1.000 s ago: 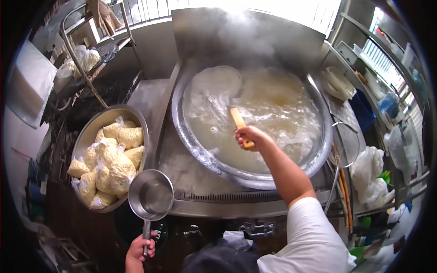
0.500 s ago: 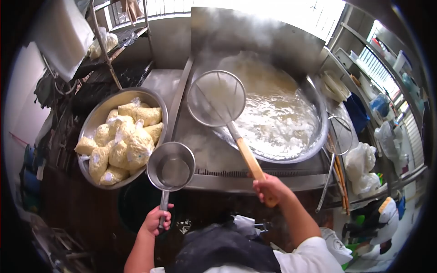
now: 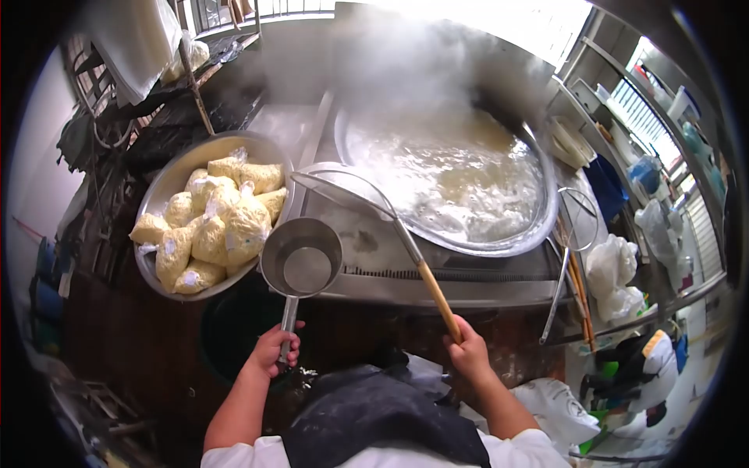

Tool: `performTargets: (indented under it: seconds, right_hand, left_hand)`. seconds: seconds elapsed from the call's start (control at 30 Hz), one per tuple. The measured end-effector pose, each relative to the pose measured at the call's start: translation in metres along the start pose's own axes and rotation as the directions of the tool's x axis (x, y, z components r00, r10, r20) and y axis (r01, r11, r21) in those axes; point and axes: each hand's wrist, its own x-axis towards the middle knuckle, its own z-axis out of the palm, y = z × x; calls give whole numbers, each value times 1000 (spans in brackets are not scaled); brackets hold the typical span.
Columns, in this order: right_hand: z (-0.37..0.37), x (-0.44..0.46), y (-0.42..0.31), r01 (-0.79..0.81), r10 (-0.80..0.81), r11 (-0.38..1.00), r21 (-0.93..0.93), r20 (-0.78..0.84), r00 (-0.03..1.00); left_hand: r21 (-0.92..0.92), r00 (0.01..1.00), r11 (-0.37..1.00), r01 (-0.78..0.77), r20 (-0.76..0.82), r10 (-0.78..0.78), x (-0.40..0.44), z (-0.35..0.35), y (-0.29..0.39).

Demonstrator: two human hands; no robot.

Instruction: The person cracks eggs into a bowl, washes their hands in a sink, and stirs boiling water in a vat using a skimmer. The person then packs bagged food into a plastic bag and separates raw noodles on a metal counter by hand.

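Observation:
My left hand (image 3: 276, 348) is closed around the handle of a metal saucepan (image 3: 303, 257), whose open top faces me; no contents show in it. My right hand (image 3: 468, 348) grips the wooden handle of a long strainer (image 3: 425, 269). The strainer's round mesh head is tilted nearly edge-on, above the stove surface behind the saucepan. Beyond it a large round pot (image 3: 499, 251) holds bubbling, cloudy liquid under steam. To the left, a wide metal basin (image 3: 168, 175) holds several plastic bags of pale yellow food (image 3: 248, 226).
A second strainer (image 3: 577, 218) and wooden sticks (image 3: 581, 308) lean right of the pot. White plastic bags (image 3: 612, 273) hang by the shelving. A dark green bucket (image 3: 234, 335) stands on the floor below the basin. Another person (image 3: 651, 370) is at the lower right.
The strainer's head has turned from facing me to nearly edge-on and moved lower left, away from the pot. The saucepan has risen slightly in view. Steam over the pot looks thicker.

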Motion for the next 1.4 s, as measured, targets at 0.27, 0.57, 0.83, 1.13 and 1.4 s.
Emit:
performTargets:
  seconds: [0.27,0.57,0.83,1.13,1.4]
  right_hand:
    - [-16,-11,35,-135,132,987,88,35,991]
    - [-31,7,1,-38,39,999,39,-17,999]
    - [-79,80,4,-272,293,754,598,64,954]
    - [-231,310,98,-305,377,926,222,-498,781]
    - [-163,401,130,-686,674,727,-28,-164,720]
  left_hand:
    - [56,1000,998,5,8,-5,2,-4,-1]
    - [24,999,999,26,-25,-26,4,-7,-2]
    - [1,999,1000,29,-36,-29,5,-7,-4]
    - [-62,997,998,14,-70,-18,0,0,-7]
    - [-41,985,999,-6,-173,-1,-5,17,-4]
